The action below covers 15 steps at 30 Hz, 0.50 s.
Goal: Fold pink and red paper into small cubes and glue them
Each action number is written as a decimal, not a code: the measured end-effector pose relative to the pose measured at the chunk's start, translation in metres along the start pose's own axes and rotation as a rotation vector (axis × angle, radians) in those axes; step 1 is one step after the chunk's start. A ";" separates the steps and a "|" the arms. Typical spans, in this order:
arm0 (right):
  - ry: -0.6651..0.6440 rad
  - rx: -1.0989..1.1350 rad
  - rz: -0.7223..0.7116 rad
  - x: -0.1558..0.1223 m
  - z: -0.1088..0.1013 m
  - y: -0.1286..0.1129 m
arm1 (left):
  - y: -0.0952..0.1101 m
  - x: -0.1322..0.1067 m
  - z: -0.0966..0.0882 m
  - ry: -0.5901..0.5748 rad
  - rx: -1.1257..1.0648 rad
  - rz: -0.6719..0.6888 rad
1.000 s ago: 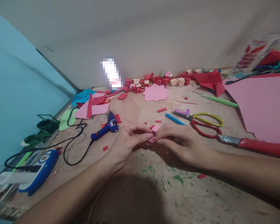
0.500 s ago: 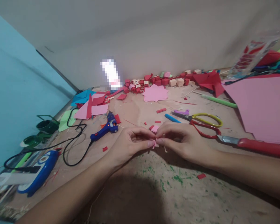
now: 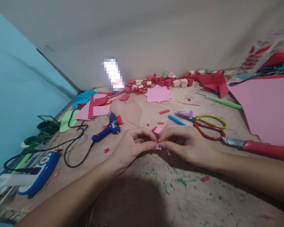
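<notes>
Left thumb [image 3: 147,146] lowered, pinched pink paper [image 3: 157,146] mostly hidden

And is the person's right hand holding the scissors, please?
No, the right hand and left hand pinch a small pink piece, while the scissors lie on the table.

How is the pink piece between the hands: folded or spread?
Folded or bunched, not spread: the pink piece shows narrow ridges, pinched between left hand and right hand. The rest is hidden.
</notes>
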State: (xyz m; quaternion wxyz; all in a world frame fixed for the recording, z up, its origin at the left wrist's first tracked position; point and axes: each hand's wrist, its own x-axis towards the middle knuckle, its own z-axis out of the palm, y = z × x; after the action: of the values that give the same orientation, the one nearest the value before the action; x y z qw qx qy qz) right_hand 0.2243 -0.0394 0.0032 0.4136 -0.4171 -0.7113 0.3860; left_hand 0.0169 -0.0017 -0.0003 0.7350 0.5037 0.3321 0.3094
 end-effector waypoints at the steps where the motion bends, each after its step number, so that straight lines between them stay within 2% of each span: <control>1: -0.003 0.000 -0.002 0.000 0.000 0.000 | 0.000 0.000 0.000 0.004 0.003 0.003; 10: -0.010 -0.029 0.003 -0.002 0.001 -0.002 | -0.001 0.001 0.000 0.044 0.060 0.040; 15: 0.015 -0.037 0.023 -0.002 0.001 -0.001 | 0.000 0.000 0.003 0.029 0.245 0.088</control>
State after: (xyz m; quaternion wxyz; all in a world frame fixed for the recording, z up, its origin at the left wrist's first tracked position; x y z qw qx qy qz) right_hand 0.2239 -0.0414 0.0032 0.4066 -0.4357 -0.7104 0.3745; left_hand 0.0194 -0.0035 0.0008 0.6487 0.5995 0.3555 0.3056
